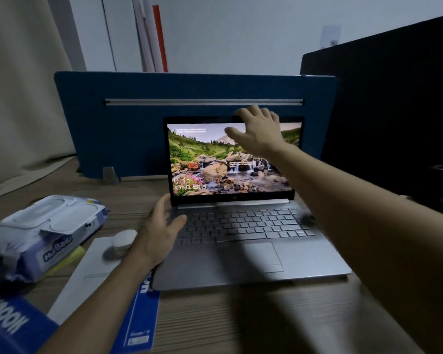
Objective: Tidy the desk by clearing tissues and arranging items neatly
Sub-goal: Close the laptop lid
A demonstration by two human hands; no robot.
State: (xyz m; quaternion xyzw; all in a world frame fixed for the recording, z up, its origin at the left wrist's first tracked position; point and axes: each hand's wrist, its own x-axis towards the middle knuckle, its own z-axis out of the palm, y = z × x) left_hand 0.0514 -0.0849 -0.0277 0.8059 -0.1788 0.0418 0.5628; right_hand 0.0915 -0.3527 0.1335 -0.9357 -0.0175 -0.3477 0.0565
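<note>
A silver laptop (241, 254) stands open in the middle of the wooden desk, its screen lit with a landscape picture. My right hand (258, 131) grips the top edge of the lid, fingers over the back and thumb across the screen. My left hand (161, 231) rests on the laptop's left edge by the hinge, fingers spread on the base. A pack of wet wipes (44, 236) with a white flip lid lies at the left.
A small white round jar (123, 241) sits on a flat white box (87, 274) left of the laptop. Blue notebooks (138, 320) lie at the front left. A blue divider panel (128, 129) stands behind the laptop; a dark monitor (394, 118) fills the right.
</note>
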